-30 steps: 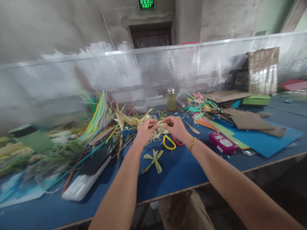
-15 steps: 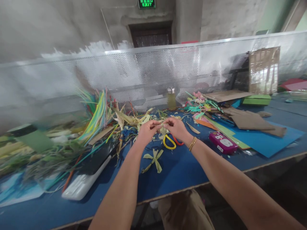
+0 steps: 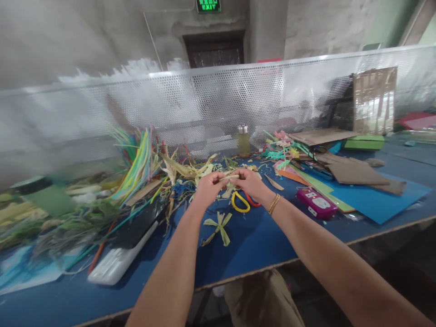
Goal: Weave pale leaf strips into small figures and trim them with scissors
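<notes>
Clock directions run from the paired hands, twelve pointing away from the person. Nearest, toward half past six, a pale leaf bow (image 3: 220, 225) lies on the blue table (image 3: 255, 247), unmoved since the earlier frames. Toward eight sit a white case (image 3: 117, 265) and a black flat thing (image 3: 138, 227). At about half past five, just under the hands, a yellow loop (image 3: 233, 200) and a red loop, seemingly scissors handles, show; whatever joins them is hidden by the hands. The left hand (image 3: 209, 185) and right hand (image 3: 251, 181) almost meet, thumb and forefinger of each pinching a pale leaf strip (image 3: 230, 176). Half a second ago a flap of it hung below the fingertips; now it spans them as a narrow, nearly level band. The fingers cover its ends. Toward half past three is a purple box (image 3: 316, 203), with blue paper (image 3: 378, 206) farther right and brown cardboard (image 3: 357, 172) overlapping it near three. A leaf heap (image 3: 185, 170) crowds in at nine to ten, coloured stems (image 3: 139, 168) beyond it. At twelve a bottle (image 3: 243, 144) stands before a perforated metal screen (image 3: 238, 100), which partly blocks the doorway (image 3: 216, 56) behind.
</notes>
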`<state>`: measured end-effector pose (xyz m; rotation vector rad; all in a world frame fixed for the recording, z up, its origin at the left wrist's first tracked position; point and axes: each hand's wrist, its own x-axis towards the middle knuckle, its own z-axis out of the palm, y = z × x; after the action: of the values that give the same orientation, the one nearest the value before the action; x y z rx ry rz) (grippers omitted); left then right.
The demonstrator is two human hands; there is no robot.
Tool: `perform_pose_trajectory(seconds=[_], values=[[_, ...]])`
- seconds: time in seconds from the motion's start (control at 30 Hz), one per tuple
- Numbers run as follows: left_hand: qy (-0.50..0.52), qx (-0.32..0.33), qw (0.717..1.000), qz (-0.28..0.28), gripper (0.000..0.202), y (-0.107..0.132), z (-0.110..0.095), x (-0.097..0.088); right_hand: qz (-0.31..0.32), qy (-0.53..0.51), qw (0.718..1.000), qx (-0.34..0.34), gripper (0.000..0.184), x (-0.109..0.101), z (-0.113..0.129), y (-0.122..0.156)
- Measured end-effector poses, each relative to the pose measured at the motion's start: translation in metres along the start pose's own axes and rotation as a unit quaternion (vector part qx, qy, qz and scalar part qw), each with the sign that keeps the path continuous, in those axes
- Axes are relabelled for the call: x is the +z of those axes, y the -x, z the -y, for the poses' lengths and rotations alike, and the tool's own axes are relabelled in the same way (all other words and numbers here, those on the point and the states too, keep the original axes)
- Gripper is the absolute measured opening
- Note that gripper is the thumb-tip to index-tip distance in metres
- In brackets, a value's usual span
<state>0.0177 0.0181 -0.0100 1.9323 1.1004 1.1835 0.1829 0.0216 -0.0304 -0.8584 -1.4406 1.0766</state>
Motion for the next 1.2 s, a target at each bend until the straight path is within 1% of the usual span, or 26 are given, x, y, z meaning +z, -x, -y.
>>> perform_pose_trajectory(seconds=[0.1,0.17,0.27,0.37,0.43,0.53,0.67,0.77,0.87,0.97,1.07,1.13,1.2], values=[[-0.037,0.024,0.999,0.013,0.025,-0.001,0.001,0.0,-0.012,0.033,0.999,-0.022,0.017,-0.003,0.0,-0.001],[-0.07,0.035,0.997,0.015,0.028,-0.001,0.002,-0.001,-0.009,0.086,0.995,-0.039,0.016,-0.005,0.001,-0.001],[-0.11,0.025,0.993,0.014,0.025,-0.002,0.002,-0.004,0.005,0.145,0.988,-0.055,0.015,-0.007,0.003,0.0],[-0.128,0.022,0.992,0.007,0.021,-0.002,0.002,-0.005,-0.006,0.121,0.991,-0.052,0.021,-0.006,0.002,0.0],[-0.126,0.031,0.991,-0.012,0.02,-0.002,0.003,-0.003,-0.013,0.112,0.993,-0.044,0.023,-0.004,0.0,0.0],[-0.134,0.036,0.99,-0.035,0.017,-0.003,0.004,0.0,-0.009,0.104,0.994,-0.032,0.023,-0.001,-0.003,-0.001],[-0.145,0.025,0.989,-0.034,0.019,-0.003,0.007,0.002,-0.007,0.037,0.999,-0.014,0.021,0.003,-0.004,-0.002],[-0.121,0.017,0.992,-0.025,0.018,-0.002,0.006,0.004,-0.015,0.027,0.999,0.01,0.016,0.003,-0.001,-0.001],[-0.052,0.009,0.999,-0.005,0.023,-0.002,0.004,0.007,-0.033,0.049,0.998,0.037,0.014,0.002,0.002,0.001],[-0.01,0.0,1.0,0.007,0.03,-0.001,0.003,0.01,-0.017,0.058,0.997,0.039,0.014,0.001,0.004,0.002],[0.007,-0.016,1.0,-0.023,0.026,-0.002,0.005,0.008,0.013,0.04,0.999,0.024,0.015,0.001,0.005,0.003],[0.033,-0.035,0.998,-0.048,0.023,-0.003,0.006,0.006,0.019,0.02,0.999,0.026,0.015,0.001,0.006,0.003],[0.059,-0.049,0.995,-0.061,0.022,-0.004,0.008,0.004,0.02,0.003,0.999,0.037,0.014,0.001,0.007,0.003]])
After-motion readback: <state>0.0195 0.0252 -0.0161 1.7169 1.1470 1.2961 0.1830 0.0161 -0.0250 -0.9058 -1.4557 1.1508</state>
